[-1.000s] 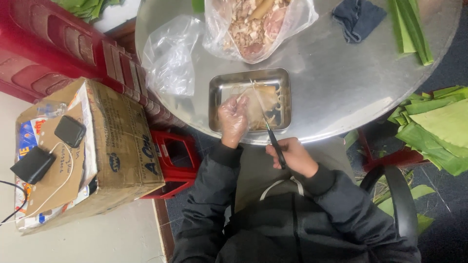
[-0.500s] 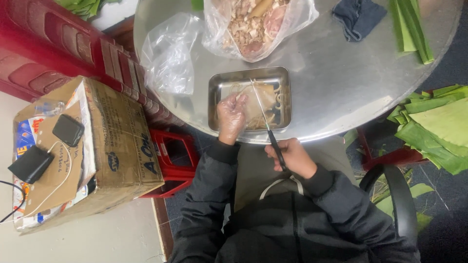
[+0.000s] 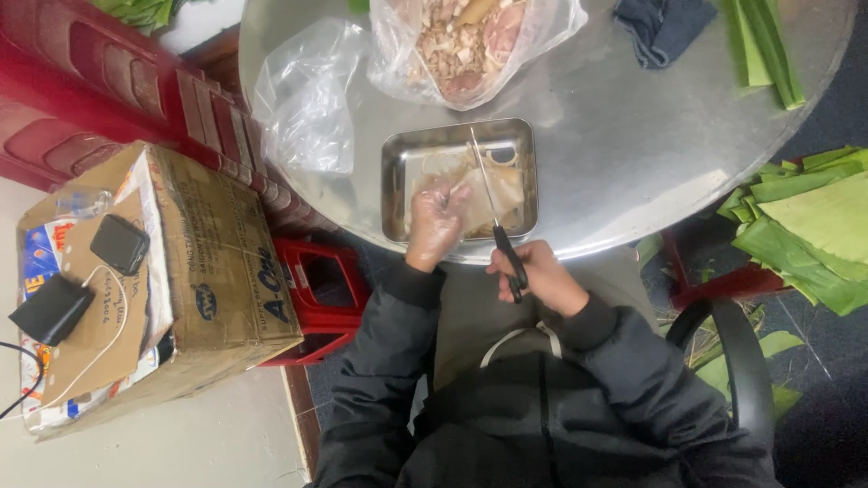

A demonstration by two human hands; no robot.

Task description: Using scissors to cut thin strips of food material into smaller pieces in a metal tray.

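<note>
A rectangular steel tray (image 3: 398, 154) sits at the near edge of a round metal table (image 3: 624, 163). In it lies a pale, flat piece of raw meat (image 3: 502, 192). My left hand (image 3: 437, 221), in a thin clear glove, presses down on the meat's left part. My right hand (image 3: 540, 276) grips the black handles of a pair of scissors (image 3: 493, 212). The long blades reach up over the meat toward the tray's far side.
Beyond the tray stand a clear bag of chopped meat (image 3: 470, 41), an empty plastic bag (image 3: 307, 99), a dark cloth (image 3: 665, 25) and green leaf strips (image 3: 764, 45). Folded green leaves (image 3: 814, 226) lie right. A cardboard box (image 3: 172, 271) and red stools (image 3: 99, 99) stand left.
The scissors' blades have shifted slightly over the meat. My left hand stays on the meat, and nothing else has moved.
</note>
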